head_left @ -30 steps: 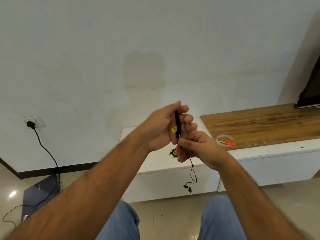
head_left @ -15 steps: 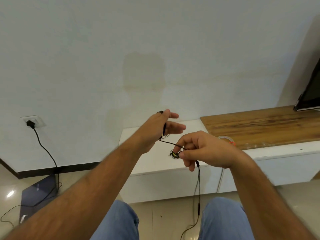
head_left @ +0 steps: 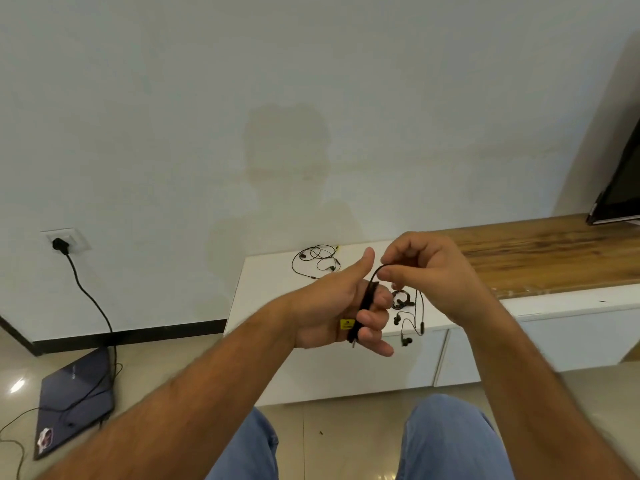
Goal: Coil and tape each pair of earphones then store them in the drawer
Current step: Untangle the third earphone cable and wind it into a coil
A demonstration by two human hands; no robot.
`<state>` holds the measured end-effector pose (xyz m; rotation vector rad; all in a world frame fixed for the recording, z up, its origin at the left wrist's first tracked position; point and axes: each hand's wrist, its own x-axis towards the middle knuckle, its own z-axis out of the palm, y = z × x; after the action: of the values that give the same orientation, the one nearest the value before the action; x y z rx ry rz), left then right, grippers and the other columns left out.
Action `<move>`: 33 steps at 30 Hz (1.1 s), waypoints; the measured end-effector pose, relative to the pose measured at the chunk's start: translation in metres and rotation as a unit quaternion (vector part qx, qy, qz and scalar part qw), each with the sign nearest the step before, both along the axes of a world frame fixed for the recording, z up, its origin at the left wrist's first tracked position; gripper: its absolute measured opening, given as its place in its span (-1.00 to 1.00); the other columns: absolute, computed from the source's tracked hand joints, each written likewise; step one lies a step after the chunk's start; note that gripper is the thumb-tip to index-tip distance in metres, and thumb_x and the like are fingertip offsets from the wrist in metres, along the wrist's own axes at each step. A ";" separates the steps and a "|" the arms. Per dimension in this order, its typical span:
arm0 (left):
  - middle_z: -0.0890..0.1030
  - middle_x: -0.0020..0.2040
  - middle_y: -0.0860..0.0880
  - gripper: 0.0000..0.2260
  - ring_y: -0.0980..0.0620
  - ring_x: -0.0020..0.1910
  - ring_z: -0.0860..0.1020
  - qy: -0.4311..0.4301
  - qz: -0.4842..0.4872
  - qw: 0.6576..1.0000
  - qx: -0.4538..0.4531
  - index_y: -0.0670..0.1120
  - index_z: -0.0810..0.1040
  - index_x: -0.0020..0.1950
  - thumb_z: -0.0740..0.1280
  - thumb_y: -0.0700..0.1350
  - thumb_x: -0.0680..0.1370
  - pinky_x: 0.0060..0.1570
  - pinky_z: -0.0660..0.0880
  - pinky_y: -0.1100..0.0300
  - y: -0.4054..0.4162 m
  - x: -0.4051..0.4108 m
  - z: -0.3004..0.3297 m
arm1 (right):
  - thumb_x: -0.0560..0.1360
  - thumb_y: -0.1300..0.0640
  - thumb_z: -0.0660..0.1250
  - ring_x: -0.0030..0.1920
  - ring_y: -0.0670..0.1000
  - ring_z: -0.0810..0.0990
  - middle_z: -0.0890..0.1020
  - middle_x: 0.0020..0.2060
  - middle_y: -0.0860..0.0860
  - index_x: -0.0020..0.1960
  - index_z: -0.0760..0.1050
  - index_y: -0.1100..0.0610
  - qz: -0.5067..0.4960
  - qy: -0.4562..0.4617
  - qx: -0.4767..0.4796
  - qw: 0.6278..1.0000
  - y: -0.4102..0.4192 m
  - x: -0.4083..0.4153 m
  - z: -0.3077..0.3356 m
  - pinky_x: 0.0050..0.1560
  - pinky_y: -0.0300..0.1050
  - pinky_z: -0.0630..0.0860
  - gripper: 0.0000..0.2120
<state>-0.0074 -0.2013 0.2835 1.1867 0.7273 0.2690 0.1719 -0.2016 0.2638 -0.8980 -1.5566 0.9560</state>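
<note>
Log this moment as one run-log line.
step: coiling | left hand: cable wound around fingers | right hand: pinching black earphone cable, feeding loop | loose earphones: uncoiled on white cabinet

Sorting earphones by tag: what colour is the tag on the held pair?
Yellow tag, on the black earphones; head view.

No text can be read; the yellow tag [head_left: 346,324] on the earphone cable [head_left: 366,303] is too blurred.

Two hands [head_left: 332,306]; three earphone sets [head_left: 317,259]; one laptop [head_left: 74,400]; one wall socket [head_left: 65,239]; one screen [head_left: 620,192].
</note>
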 end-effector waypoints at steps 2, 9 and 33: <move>0.25 -0.46 0.03 -0.48 0.05 -0.48 0.27 -0.043 -0.012 0.999 -0.015 -0.05 0.34 -0.27 -0.06 0.34 0.57 0.10 0.54 -0.03 -0.003 0.003 0.004 | 0.35 0.33 0.49 -0.33 0.01 0.58 0.63 -0.37 0.04 -0.15 0.57 0.27 0.017 0.049 -0.012 0.999 0.003 0.000 -0.006 -0.27 -0.19 0.55 -0.88; 0.30 -0.42 0.01 -0.59 0.05 -0.48 0.37 -0.063 0.051 0.996 -0.037 -0.08 0.38 -0.17 -0.01 0.19 0.65 0.01 0.55 -0.03 0.000 0.009 0.005 | 0.49 0.41 0.29 -0.36 -0.04 0.57 0.60 -0.39 0.00 -0.13 0.54 0.23 -0.028 0.150 -0.006 0.988 0.010 -0.005 -0.018 -0.27 -0.20 0.55 -0.87; 0.58 -0.30 -0.06 -0.70 -0.06 -0.25 0.64 -0.173 0.187 0.967 0.023 -0.12 0.47 -0.07 0.07 0.01 0.67 -0.17 0.61 0.09 0.015 0.008 0.028 | 0.62 0.17 0.21 -0.39 0.06 0.59 0.65 -0.25 0.13 -0.08 0.59 0.15 0.090 0.094 -0.109 0.985 0.003 -0.035 -0.035 -0.31 -0.04 0.53 -0.79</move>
<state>0.0011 -0.1864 0.3111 1.0031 0.6341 0.7916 0.1371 -0.1981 0.2293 -0.7997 -1.4063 1.3230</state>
